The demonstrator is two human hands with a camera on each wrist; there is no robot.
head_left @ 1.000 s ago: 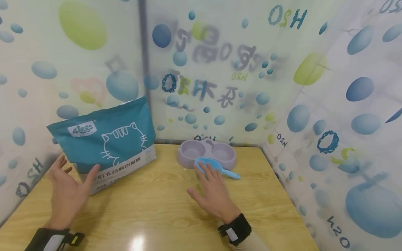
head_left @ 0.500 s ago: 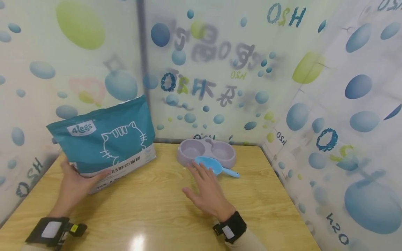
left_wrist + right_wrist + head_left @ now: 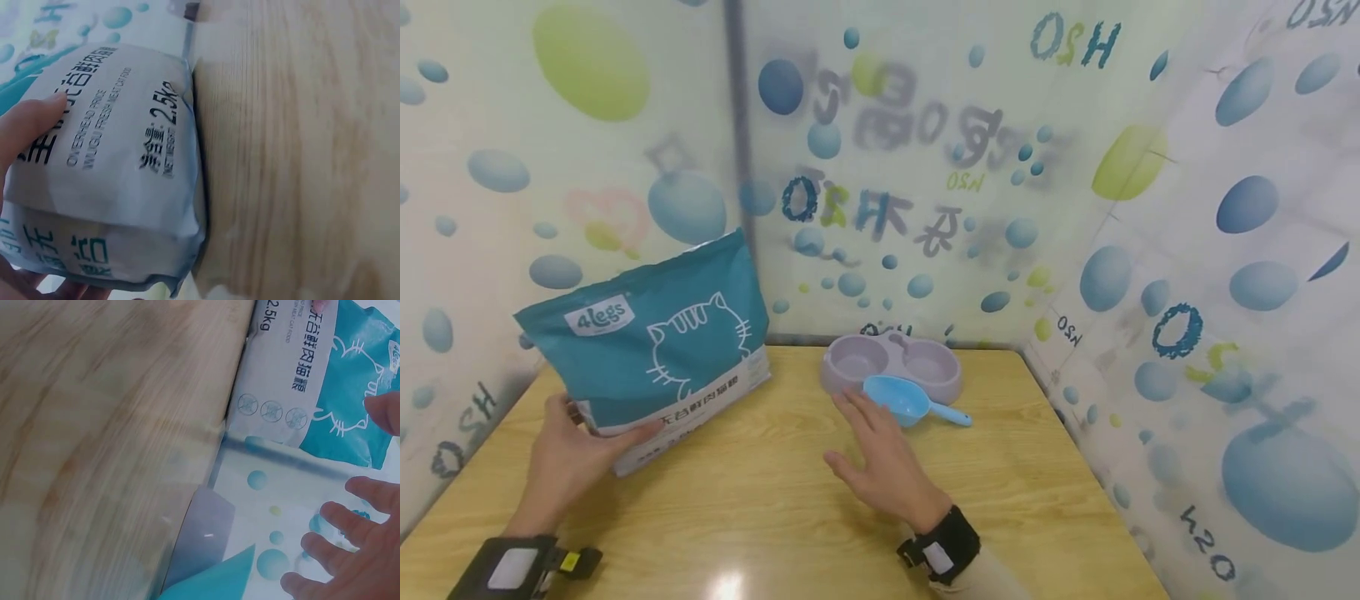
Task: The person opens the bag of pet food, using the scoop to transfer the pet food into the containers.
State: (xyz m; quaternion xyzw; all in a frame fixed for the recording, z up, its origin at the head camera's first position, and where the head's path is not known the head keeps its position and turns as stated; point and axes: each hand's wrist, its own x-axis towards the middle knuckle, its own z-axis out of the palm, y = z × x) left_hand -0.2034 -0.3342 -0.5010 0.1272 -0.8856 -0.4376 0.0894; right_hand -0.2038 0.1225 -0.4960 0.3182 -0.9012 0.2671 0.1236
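Observation:
A teal-and-white cat food bag point(image 3: 700, 333) stands on the left of the table, its face turned partly right. My left hand point(image 3: 576, 458) grips its lower left side. In the left wrist view the thumb point(image 3: 37, 119) lies across the white front, and the other fingertips show past the bag's end. With fingers straight and spread, my right hand point(image 3: 887, 471) is held just in front of a light blue scoop point(image 3: 901, 398); whether it touches the table cannot be told. The scoop leans against a lilac double bowl point(image 3: 842, 385), its handle pointing right.
The wooden table point(image 3: 760, 500) ends at patterned walls behind and to both sides. The bowl stands close to the back wall point(image 3: 850, 167). A wall point(image 3: 1262, 333) runs along the table's right edge. Bare wood lies between my hands.
My left hand has come up against the bag and taken hold of its side. The bag's left end has since dipped slightly toward me. My right hand has drifted a little left, away from the scoop.

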